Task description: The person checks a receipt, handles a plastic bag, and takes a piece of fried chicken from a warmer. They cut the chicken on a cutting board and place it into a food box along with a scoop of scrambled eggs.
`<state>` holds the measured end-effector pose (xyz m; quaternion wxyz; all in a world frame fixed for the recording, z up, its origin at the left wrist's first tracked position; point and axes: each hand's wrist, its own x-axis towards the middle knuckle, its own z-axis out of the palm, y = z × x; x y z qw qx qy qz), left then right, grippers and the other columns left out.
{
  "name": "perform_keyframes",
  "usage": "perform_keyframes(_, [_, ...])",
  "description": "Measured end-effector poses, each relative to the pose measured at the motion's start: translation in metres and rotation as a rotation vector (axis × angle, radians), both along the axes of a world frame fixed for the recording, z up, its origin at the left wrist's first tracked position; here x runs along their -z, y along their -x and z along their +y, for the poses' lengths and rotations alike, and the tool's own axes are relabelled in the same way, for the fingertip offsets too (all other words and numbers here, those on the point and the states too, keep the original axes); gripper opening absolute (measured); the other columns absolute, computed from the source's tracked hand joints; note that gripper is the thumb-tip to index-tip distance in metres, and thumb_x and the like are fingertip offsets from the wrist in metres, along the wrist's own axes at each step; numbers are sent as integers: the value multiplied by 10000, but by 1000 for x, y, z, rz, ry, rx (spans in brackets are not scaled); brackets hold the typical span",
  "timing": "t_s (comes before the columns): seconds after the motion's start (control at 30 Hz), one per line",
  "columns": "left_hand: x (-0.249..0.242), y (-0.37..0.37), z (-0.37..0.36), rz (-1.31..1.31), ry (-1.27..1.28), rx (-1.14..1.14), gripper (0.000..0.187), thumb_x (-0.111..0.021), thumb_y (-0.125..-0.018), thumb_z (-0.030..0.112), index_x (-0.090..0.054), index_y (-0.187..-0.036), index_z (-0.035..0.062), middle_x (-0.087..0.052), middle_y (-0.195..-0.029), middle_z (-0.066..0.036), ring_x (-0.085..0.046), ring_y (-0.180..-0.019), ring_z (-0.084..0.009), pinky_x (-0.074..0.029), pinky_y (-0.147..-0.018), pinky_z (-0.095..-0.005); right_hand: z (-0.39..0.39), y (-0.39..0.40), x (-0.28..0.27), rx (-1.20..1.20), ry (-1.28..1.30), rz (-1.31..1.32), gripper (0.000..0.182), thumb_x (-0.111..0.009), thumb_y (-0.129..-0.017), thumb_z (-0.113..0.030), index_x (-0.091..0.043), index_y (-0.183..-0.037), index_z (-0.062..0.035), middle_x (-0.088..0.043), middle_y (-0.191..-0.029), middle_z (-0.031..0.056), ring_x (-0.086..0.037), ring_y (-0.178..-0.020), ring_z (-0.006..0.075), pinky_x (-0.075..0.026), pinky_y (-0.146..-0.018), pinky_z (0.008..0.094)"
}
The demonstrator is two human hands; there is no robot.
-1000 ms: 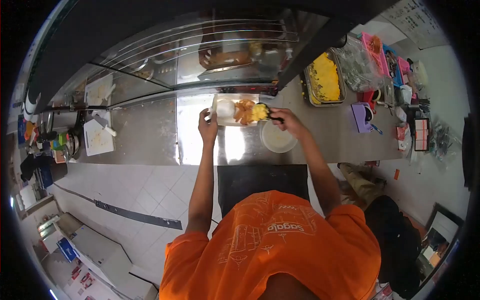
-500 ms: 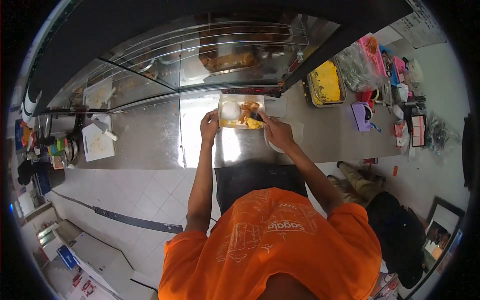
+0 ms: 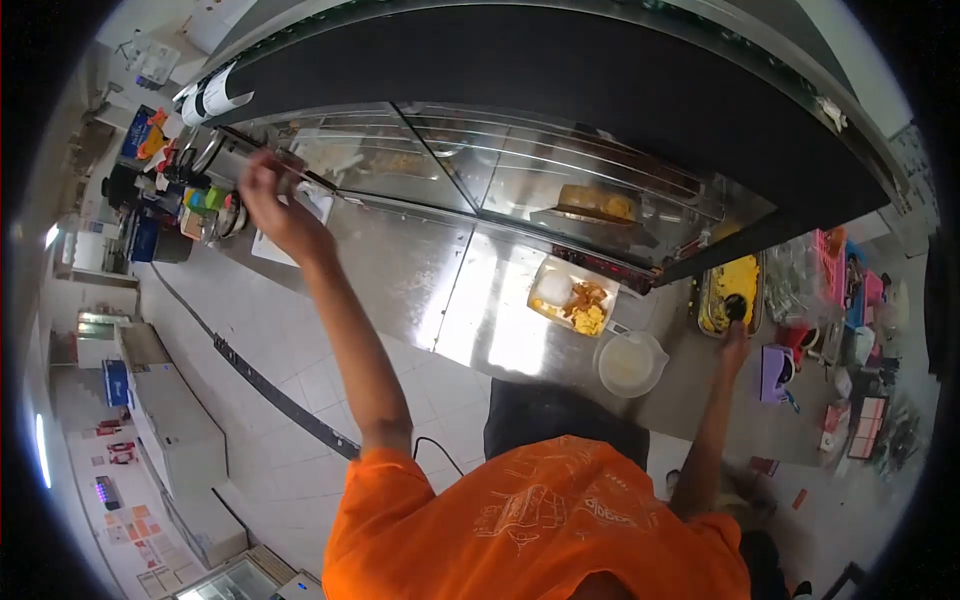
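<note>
My left hand (image 3: 280,208) is raised at the upper left, near the cabinet's left end; its fingers are apart but blurred, with nothing seen in them. At the right, my right hand (image 3: 736,345) is closed on a black spoon (image 3: 735,306), whose round head rests in the tray of yellow food (image 3: 740,275). An open white box (image 3: 541,312) stands on the steel counter (image 3: 390,270) between my hands. It holds a white mound of rice (image 3: 554,288), brown pieces (image 3: 588,297) and yellow food. Beside the box is a round translucent container (image 3: 630,363).
A glass display cabinet (image 3: 440,160) runs along the counter's back. A white cutting board (image 3: 275,250) is partly behind my left arm. A purple holder (image 3: 776,374), plastic bags (image 3: 797,275) and a pink basket (image 3: 830,262) are at the right. Part of a person shows at the lower right.
My left hand has left the box and swung up to the left. My right hand has moved from the box to the yellow food tray with the spoon. The view has turned and shifted.
</note>
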<state>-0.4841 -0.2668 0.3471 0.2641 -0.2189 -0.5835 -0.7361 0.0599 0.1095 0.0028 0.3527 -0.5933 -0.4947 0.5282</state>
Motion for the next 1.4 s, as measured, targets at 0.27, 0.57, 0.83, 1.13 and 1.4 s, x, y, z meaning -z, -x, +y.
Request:
perform_keyframes(0.27, [-36,216,-102,219,553,-95,501,-421,-998,365,-422,-1381,41,-391,-1428,-139,-357,-1312,-272,-272,-1089,-439,-19,-29,8,37,-900,-426,376,-590,-939,-65,-556,-1313,-77,-652,-1145,104,-643,-1021,243,-510,-857,336])
perform_keyframes(0.57, [-66,49,-47,432,674,-99,237,-554,-955,128,-651,-1145,24,-584,-1238,-147,-527,-1184,-256,-450,-972,-379,-157,-81,-7,300,-328,-371,354,-609,-895,-36,-614,-1247,-73,-606,-1191,123,-651,-894,198,-543,-718,289])
perform_keyframes(0.83, [53,-305,128,-202,730,960,117,-676,-846,109,-673,-906,9,-648,-916,-76,-579,-815,-168,-447,-745,-298,-83,-145,-7,199,-230,-387,216,-582,-971,-130,-645,-1167,-62,-676,-1002,45,-629,-759,117,-520,-656,266])
perform_keyframes(1.13, [79,-478,324,-373,537,1361,449,-667,-885,1,-566,-1322,-26,-575,-1211,-143,-616,-998,-184,-553,-753,-231,241,-125,-33,-266,-816,-458,232,-547,-925,-135,-663,-1080,-6,-695,-1032,196,-676,-955,358,-528,-802,408])
perform_keyframes(1.4, [64,-530,375,-432,528,1283,633,-649,-782,-134,-497,-1383,-4,-520,-1286,-162,-631,-1069,-249,-636,-704,-268,315,-120,15,-522,-366,-1077,399,-685,-795,-258,-637,-1177,-152,-663,-1093,203,-660,-999,379,-537,-863,467])
